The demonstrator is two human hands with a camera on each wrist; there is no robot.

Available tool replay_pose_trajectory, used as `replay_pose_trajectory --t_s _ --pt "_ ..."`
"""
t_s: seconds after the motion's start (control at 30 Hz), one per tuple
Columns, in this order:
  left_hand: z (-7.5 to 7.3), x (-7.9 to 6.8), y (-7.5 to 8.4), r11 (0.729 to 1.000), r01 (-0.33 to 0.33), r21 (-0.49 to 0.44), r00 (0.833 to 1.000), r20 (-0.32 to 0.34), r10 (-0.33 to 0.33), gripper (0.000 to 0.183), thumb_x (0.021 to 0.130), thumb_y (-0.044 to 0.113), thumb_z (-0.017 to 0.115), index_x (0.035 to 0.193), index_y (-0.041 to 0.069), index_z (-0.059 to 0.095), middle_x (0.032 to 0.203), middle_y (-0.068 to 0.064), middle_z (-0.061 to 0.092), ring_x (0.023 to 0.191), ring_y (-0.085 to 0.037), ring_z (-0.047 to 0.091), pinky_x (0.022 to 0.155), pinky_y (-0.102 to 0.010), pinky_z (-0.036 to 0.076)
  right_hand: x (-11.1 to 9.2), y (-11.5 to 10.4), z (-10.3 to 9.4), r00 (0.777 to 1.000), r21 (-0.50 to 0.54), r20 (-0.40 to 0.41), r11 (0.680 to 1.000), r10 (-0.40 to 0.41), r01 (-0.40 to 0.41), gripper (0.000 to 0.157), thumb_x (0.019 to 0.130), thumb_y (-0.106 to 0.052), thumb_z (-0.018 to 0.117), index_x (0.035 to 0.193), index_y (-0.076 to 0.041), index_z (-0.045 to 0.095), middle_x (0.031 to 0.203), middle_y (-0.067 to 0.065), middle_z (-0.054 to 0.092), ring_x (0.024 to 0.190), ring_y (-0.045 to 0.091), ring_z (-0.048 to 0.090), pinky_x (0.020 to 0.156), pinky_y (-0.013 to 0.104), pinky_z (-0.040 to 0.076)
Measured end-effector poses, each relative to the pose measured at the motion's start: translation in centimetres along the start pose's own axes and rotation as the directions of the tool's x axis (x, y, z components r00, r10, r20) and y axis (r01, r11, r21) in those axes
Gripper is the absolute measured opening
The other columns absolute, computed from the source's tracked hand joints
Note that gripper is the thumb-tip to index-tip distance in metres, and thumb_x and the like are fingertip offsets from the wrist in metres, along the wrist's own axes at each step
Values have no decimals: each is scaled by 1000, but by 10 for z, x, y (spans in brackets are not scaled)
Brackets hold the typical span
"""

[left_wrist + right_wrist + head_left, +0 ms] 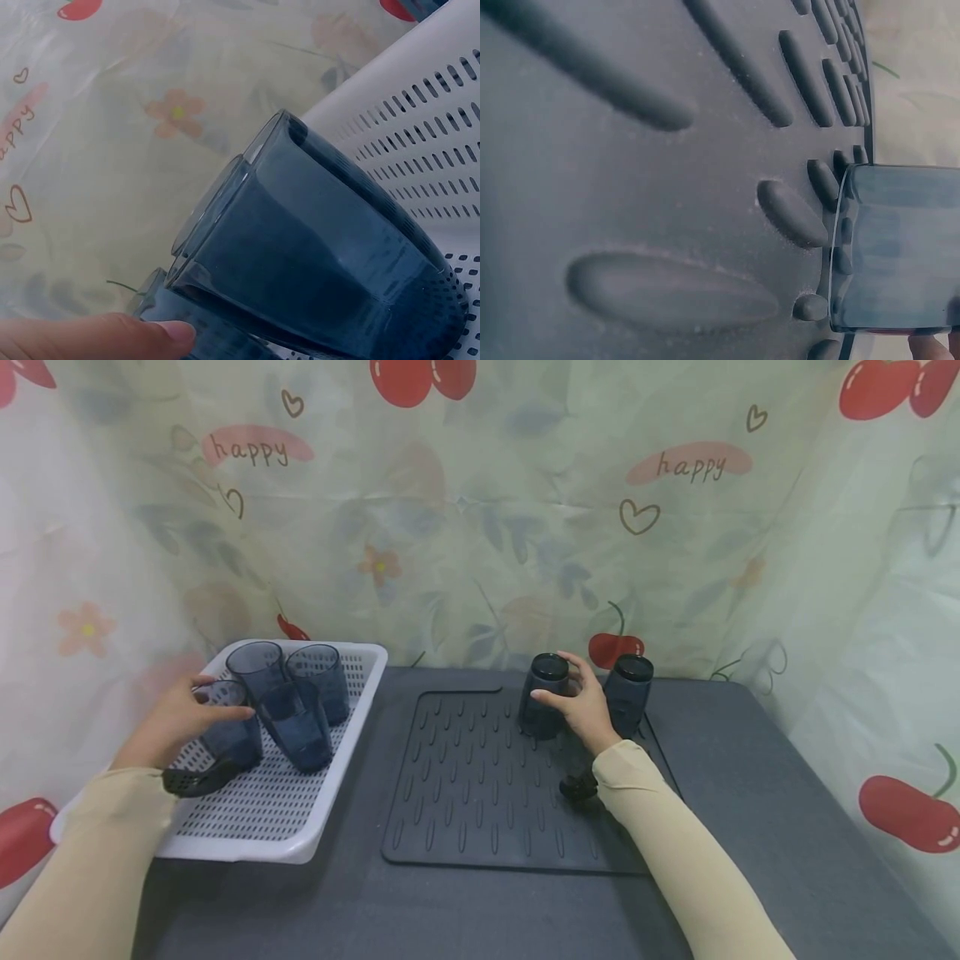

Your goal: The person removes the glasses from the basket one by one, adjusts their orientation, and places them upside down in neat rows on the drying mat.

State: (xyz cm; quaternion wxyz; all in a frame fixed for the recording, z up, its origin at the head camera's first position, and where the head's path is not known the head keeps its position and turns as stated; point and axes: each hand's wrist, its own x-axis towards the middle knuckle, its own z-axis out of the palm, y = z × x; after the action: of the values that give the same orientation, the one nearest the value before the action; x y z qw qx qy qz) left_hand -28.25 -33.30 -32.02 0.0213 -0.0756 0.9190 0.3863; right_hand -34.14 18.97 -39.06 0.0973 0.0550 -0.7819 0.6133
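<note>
My left hand (174, 717) is at the left side of the white basket, its thumb and fingers around a blue-tinted drinking glass (234, 739). A thumb or finger (142, 335) lies against a glass low in the left wrist view, where a larger tilted glass (330, 247) fills the middle. My right hand (585, 706) grips an upside-down dark blue glass (542, 702) between thumb and fingers, over the back of the black ridged mat (480, 802). In the right wrist view that glass (900, 247) has its rim at or close to the mat; contact is unclear.
Other blue glasses (322, 681) lean together in the white perforated basket (352, 727). Another upturned glass (630, 689) stands at the mat's back right, just beyond the right hand. A patterned curtain (465, 568) rises behind the grey table (420, 910) and along both sides.
</note>
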Motion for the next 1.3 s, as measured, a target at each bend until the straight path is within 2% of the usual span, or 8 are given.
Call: replay_pose_trajectory --t_s 0.33,0.77,1.13,1.3 --pt "0 1 -1 1000 3 -11 1000 3 -3 102 87 33 70 150 -10 1 149 -43 6 134 -60 16 106 -70 23 0 0 0 1000 -6 0 1000 1 -1 81 78 -25 82 145 -30 38 137 12 49 124 28 54 99 51 46" --pt "0 3 -3 1000 -8 -16 1000 8 8 105 84 35 73 149 -10 3 147 -44 12 133 -59 20 104 -70 26 0 1 0 1000 -8 -3 1000 0 0 82 77 -27 82 146 -27 37 136 12 49 125 28 53 99 51 47" --pt "0 -2 3 1000 6 11 1000 -7 -6 105 83 35 74 147 -14 6 145 -44 17 129 -56 29 100 -68 35 0 -1 1 1000 -7 12 1000 7 -7 80 79 -26 81 146 -28 35 137 11 47 122 28 54 97 50 47" --pt "0 -3 5 999 12 52 999 -44 -10 103 83 36 74 146 -16 11 141 -44 23 123 -54 36 94 -65 42 -2 -5 1 1000 -21 25 1000 13 -13 82 81 -25 80 147 -26 32 138 12 44 119 30 53 94 50 47"
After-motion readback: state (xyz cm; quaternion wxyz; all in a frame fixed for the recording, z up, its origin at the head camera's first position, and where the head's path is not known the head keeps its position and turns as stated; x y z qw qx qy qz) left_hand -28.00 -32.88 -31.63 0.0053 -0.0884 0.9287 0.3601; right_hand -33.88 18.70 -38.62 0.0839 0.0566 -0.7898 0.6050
